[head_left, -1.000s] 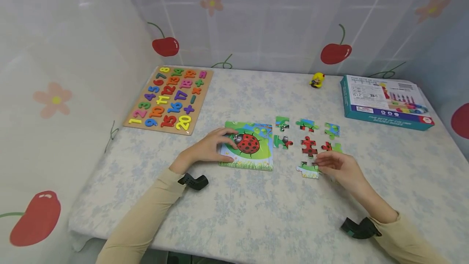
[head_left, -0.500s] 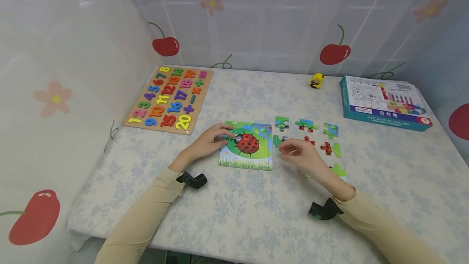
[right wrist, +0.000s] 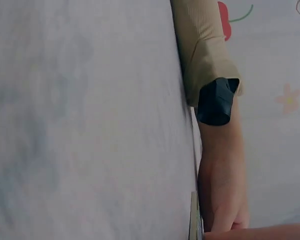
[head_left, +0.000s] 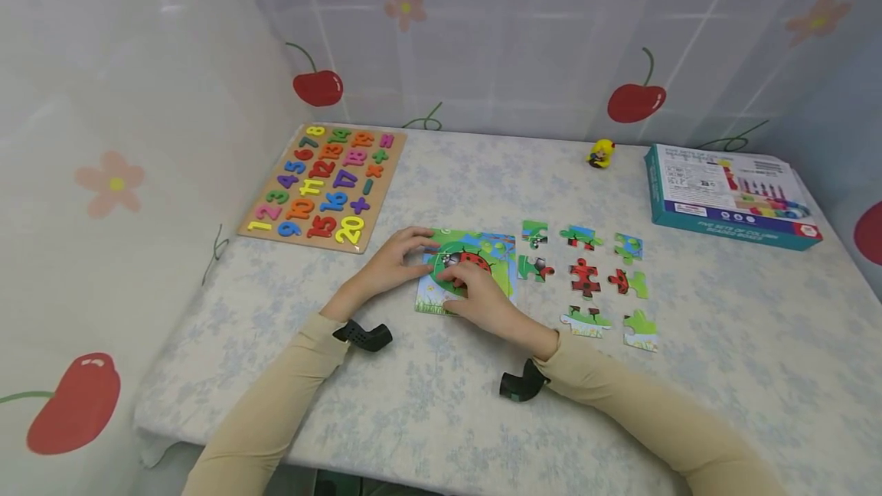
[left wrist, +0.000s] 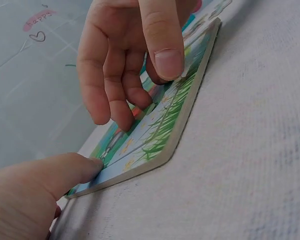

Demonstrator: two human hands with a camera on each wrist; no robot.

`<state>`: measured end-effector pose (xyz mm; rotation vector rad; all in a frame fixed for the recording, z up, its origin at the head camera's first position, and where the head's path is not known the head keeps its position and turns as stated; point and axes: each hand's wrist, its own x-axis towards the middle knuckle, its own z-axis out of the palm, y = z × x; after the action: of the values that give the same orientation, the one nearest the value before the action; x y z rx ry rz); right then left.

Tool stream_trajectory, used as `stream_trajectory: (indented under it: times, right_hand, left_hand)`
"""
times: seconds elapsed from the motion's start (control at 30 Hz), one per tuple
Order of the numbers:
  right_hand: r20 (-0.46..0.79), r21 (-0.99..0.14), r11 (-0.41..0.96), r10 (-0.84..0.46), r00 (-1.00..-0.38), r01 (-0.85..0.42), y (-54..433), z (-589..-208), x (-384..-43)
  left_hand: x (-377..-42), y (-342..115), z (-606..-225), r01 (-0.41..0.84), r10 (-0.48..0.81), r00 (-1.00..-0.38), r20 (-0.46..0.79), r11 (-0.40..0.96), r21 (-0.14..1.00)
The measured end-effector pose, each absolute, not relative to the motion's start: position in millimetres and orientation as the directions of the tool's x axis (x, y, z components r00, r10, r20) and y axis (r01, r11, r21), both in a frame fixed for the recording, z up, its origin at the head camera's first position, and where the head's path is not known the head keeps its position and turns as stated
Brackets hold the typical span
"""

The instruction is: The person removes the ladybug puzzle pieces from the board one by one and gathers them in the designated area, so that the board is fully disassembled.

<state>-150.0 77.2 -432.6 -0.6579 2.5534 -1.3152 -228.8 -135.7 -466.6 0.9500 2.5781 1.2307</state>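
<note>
A square picture board (head_left: 508,251) with a red ladybug lies flat on the table. My left hand (head_left: 388,262) rests along its left side, thumb on the picture and fingers spread toward the upper left corner. My right hand (head_left: 485,301) is over the lower middle of the board, covering part of the ladybug. In the left wrist view its thumb (left wrist: 169,64) reaches down to the grass border, while the other fingers hang bent over the picture. I see nothing between them. The right wrist view mostly catches the left hand (right wrist: 224,195) and the board's edge (right wrist: 193,215).
Several loose jigsaw pieces, including a red one (head_left: 584,276), lie in rows to the board's right. At the back left is a number board (head_left: 358,209). A small yellow figurine (head_left: 600,153) and a teal-edged box (head_left: 733,194) stand at the back right.
My right hand has swept left from the loose pieces onto the ladybug board, uncovering the lower pieces. My left hand has stayed at the board's left side.
</note>
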Motion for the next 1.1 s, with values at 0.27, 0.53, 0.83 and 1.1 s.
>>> stream_trajectory:
  times: [0.27,0.53,0.83,1.1]
  right_hand:
    - [0.08,-0.77,0.558,-0.397,-0.914,-0.31,70.0,-434.2,-147.8]
    - [0.116,-0.881,0.391,-0.368,-0.923,-0.267,74.0,-440.3,-152.8]
    - [0.044,-0.929,0.346,-0.242,-0.969,-0.129,113.5,-426.7,-151.1]
    - [0.007,-0.902,0.425,-0.163,-0.987,-0.077,170.3,-421.0,-131.7]
  left_hand:
    - [-228.6,-135.1,-462.5,0.504,0.592,-0.792,0.146,0.5,0.704]
    - [-227.4,-132.6,-460.2,0.525,0.6,-0.782,0.168,0.489,0.696]
    - [-228.3,-129.4,-460.3,0.555,0.614,-0.767,0.187,0.488,0.674]
    - [-227.2,-133.1,-462.9,0.544,0.609,-0.773,0.178,0.493,0.679]
